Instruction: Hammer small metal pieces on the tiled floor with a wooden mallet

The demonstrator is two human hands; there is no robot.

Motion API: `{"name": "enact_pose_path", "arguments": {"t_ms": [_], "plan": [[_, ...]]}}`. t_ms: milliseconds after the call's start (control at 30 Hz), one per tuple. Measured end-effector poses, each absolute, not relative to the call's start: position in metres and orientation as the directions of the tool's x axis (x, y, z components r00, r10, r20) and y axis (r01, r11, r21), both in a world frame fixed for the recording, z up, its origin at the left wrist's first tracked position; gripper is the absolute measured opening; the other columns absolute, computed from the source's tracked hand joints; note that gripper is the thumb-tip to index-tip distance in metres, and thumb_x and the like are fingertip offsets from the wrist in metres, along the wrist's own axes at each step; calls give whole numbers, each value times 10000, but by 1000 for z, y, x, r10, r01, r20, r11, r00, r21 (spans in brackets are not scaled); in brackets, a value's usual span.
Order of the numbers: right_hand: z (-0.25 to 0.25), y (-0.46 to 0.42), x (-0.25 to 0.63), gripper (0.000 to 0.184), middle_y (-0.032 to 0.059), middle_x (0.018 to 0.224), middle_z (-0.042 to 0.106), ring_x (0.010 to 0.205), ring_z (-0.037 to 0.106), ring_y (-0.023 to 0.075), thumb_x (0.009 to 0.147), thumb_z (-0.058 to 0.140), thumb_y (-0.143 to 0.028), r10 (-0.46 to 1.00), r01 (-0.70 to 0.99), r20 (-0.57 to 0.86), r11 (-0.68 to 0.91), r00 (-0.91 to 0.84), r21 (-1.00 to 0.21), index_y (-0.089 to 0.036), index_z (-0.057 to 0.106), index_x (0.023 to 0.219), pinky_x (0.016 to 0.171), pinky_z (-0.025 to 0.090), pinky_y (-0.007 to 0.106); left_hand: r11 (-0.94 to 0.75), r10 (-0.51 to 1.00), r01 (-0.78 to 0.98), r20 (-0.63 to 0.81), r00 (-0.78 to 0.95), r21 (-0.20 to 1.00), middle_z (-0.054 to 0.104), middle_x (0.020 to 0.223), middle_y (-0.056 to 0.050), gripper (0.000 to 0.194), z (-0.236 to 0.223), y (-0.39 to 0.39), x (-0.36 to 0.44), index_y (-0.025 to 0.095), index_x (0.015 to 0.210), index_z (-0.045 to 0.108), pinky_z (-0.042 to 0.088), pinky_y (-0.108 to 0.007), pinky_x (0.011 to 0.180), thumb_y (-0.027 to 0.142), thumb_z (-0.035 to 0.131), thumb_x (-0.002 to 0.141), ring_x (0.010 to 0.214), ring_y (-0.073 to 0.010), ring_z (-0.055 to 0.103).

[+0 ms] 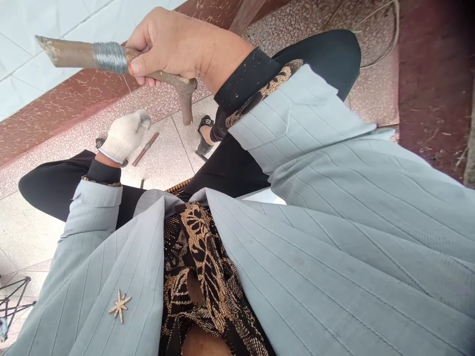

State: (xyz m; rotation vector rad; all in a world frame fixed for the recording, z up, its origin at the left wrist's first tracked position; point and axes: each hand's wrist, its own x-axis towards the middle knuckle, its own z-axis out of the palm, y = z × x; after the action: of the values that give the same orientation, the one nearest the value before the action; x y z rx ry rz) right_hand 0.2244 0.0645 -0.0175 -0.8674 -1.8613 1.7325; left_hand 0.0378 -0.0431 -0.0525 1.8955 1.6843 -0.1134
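My right hand [166, 47], bare, is closed around a forked wooden stick [69, 53], raised high in front of me. Silvery wire [110, 57] is wound in a tight coil round the stick, just beyond my thumb. From that coil a thin strand runs down toward my left hand [128, 131], which wears a white knit glove. The gloved fingers are curled shut on the strand, though its end is hidden in the fist. Past the right hand, the stick's fork [186, 99] points downward. The far end of the stick is cut at a slant.
On the tiled floor [163, 163] below lies a short reddish-brown stick [146, 148] with a band round its middle. A black shoe [205, 134] shows between my knees. White wall tiles [22, 44] stand at upper left, a looped cable [395, 29] at upper right, black metal legs [17, 296] at lower left.
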Motion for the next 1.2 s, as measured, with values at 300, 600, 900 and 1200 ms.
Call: {"name": "enact_pose_path", "arguments": {"t_ms": [300, 600, 900, 1200], "plan": [[-26, 72, 226, 370, 32, 794, 556, 846, 608, 148, 959, 754, -137, 812, 734, -232, 312, -536, -604, -142, 473, 718, 799, 513, 258, -108, 851, 927, -449, 273, 358, 839, 1185, -44, 423, -53, -46, 40, 337, 1252, 732, 489, -499, 1155, 443, 400, 1012, 1253, -313, 701], [-30, 64, 220, 111, -26, 679, 651, 731, 664, 122, 967, 812, -142, 344, 772, -786, 586, -513, -247, -34, 832, 981, 899, 544, 278, -179, 879, 981, -434, 196, 81, 814, 1198, -108, 399, -43, -43, 39, 254, 1347, 693, 544, -540, 1050, 379, 409, 1096, 1152, -331, 737], [-10, 78, 237, 173, -14, 709, 662, 585, 579, 63, 956, 619, 14, 687, 188, -103, 50, -720, -981, -56, 675, 808, 531, 428, 139, 42, 934, 937, -346, 86, 348, 806, 1343, -1, 545, -45, -39, 26, 336, 1389, 669, 499, -488, 1148, 586, 282, 1100, 1343, -275, 685], [-13, 73, 219, 316, -27, 709, 536, 566, 476, 61, 1134, 511, -58, 884, 214, -280, -211, -374, -954, -158, 442, 842, 474, 325, 152, 73, 982, 899, -189, 10, 432, 797, 1299, -16, 505, -44, -53, 34, 268, 1428, 614, 519, -462, 1119, 433, 243, 1129, 1248, -230, 737]]}}
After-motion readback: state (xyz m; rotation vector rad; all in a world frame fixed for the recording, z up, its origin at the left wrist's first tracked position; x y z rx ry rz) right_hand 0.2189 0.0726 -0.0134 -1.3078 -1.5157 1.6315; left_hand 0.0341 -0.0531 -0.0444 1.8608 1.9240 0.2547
